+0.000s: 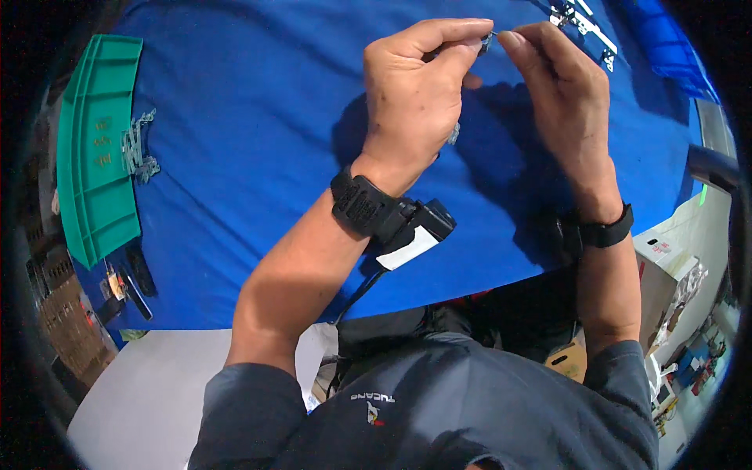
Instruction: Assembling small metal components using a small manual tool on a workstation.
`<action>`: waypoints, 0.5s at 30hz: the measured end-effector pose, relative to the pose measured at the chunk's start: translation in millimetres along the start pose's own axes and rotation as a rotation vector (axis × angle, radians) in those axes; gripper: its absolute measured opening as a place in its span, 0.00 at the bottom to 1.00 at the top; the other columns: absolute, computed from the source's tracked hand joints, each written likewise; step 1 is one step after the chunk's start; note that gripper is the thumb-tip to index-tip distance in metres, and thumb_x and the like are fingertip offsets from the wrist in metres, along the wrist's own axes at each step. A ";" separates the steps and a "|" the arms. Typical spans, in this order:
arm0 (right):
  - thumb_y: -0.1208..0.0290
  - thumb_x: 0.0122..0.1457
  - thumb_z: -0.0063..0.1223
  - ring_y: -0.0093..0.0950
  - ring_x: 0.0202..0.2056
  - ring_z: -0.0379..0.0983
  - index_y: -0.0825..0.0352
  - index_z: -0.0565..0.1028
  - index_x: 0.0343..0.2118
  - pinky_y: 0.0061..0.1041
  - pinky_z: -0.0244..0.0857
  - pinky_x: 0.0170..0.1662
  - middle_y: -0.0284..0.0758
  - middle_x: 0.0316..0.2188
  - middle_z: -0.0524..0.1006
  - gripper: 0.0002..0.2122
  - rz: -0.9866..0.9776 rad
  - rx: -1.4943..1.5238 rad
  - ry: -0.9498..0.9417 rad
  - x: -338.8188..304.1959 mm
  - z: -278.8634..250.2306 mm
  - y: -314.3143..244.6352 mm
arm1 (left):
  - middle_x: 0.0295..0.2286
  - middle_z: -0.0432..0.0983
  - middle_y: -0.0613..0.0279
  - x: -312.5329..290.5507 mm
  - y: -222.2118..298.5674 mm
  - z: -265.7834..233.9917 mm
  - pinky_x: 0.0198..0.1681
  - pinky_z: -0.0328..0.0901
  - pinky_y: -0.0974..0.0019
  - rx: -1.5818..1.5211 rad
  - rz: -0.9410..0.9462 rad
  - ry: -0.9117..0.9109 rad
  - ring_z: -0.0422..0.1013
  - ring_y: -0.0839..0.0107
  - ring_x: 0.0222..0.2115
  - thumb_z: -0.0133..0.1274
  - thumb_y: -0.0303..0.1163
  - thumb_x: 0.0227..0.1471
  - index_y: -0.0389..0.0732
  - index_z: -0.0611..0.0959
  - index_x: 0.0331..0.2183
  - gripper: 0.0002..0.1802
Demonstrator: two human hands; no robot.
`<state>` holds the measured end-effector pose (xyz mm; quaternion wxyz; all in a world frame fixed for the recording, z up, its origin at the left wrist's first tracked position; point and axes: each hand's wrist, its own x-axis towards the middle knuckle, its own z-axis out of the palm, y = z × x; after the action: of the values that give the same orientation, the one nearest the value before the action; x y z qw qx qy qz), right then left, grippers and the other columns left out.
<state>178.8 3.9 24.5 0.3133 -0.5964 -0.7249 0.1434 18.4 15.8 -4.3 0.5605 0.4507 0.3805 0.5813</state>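
The left hand [415,94] and the right hand [560,86] meet fingertip to fingertip above the table [258,102], at about twelve o'clock in the head view. Each grip is closed in a pinch on one end of a small grey metal part [487,39], which is held between them clear of the blue cloth. From the left pinch the part lies toward three o'clock; from the right, toward nine. Its long axis appears to run nine to three, though it is too small to be sure. Neither hand is nearer; both touch it. Further out, a green plastic tray [98,149] sits at nine o'clock, with a cluster of grey metal pieces [139,146] just beside it.
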 end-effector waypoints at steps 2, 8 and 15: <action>0.71 0.62 0.58 0.15 0.29 0.70 0.70 0.76 0.39 0.16 0.65 0.32 0.30 0.27 0.77 0.08 -0.056 0.120 0.052 0.8 4.5 -0.5 | 0.31 0.83 0.59 1.1 -0.6 -0.2 0.30 0.73 0.73 -0.025 -0.013 0.001 0.77 0.77 0.28 0.55 0.22 0.55 0.36 0.87 0.38 0.09; 0.68 0.63 0.57 0.15 0.24 0.65 0.69 0.77 0.35 0.18 0.60 0.26 0.30 0.22 0.75 0.08 -0.128 0.072 0.140 -0.5 8.6 -0.3 | 0.32 0.83 0.60 -1.3 -3.6 -1.3 0.29 0.74 0.73 -0.007 0.049 -0.027 0.77 0.77 0.29 0.55 0.23 0.56 0.37 0.87 0.37 0.08; 0.66 0.64 0.56 0.15 0.24 0.65 0.70 0.77 0.33 0.18 0.60 0.26 0.30 0.21 0.74 0.10 -0.059 -0.033 0.038 1.5 2.8 1.6 | 0.32 0.83 0.60 0.6 -4.5 -1.5 0.30 0.74 0.73 -0.001 0.068 -0.026 0.77 0.77 0.29 0.55 0.24 0.56 0.37 0.87 0.38 0.08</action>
<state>178.1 6.2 21.9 0.3211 -0.5825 -0.7384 0.1108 18.4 16.8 -9.0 0.5455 0.4706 0.3576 0.5942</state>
